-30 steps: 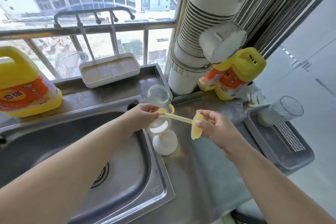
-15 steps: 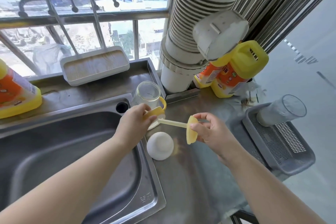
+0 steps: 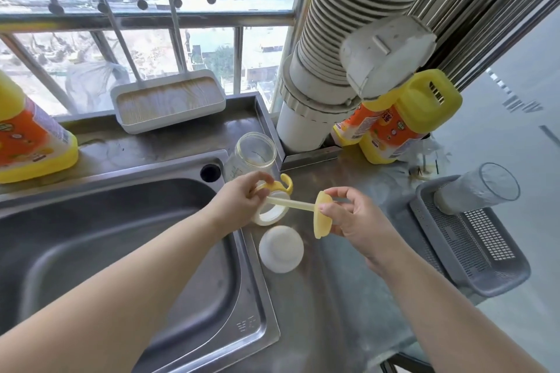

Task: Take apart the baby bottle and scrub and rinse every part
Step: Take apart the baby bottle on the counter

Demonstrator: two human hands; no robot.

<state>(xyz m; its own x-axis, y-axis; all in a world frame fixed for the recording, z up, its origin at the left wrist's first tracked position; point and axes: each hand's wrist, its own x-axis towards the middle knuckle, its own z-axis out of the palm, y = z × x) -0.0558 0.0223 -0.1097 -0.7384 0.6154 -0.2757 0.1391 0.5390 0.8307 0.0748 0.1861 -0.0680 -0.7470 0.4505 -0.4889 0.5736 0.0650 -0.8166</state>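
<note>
Brushed stainless steel covers the desk [image 3: 318, 297], dull and faintly streaked, with a deep rounded sink [image 3: 106, 251] pressed into it on the left. Behind it, a barred window looks onto city buildings, and a ribbed white duct [image 3: 333, 39] drops beside the frame.

The left hand [image 3: 239, 200] grips the yellow handled collar [image 3: 278, 188] of the baby bottle, fingers curled over its loop, with the collar's pale translucent ring [image 3: 269, 215] tilted beneath it. The right hand [image 3: 354, 218] pinches a soft yellow silicone disc [image 3: 322, 215], and a thin, straight, cream-coloured straw [image 3: 291, 204] runs from that disc across to the collar. Both hands are held just above the sink's right rim.

The clear bottle body [image 3: 253, 157], cylindrical and open-mouthed, stands on the desk just behind the left hand. A smooth white domed cap [image 3: 281, 248] rests on the desk below the hands.

Farther right sits a grey plastic basket [image 3: 472, 242] with a fine grid floor, holding a frosted clear tumbler [image 3: 475, 191] on its side. Yellow detergent jugs [image 3: 394, 127] with orange labels stand by the duct, and a similar jug stands at far left.
</note>
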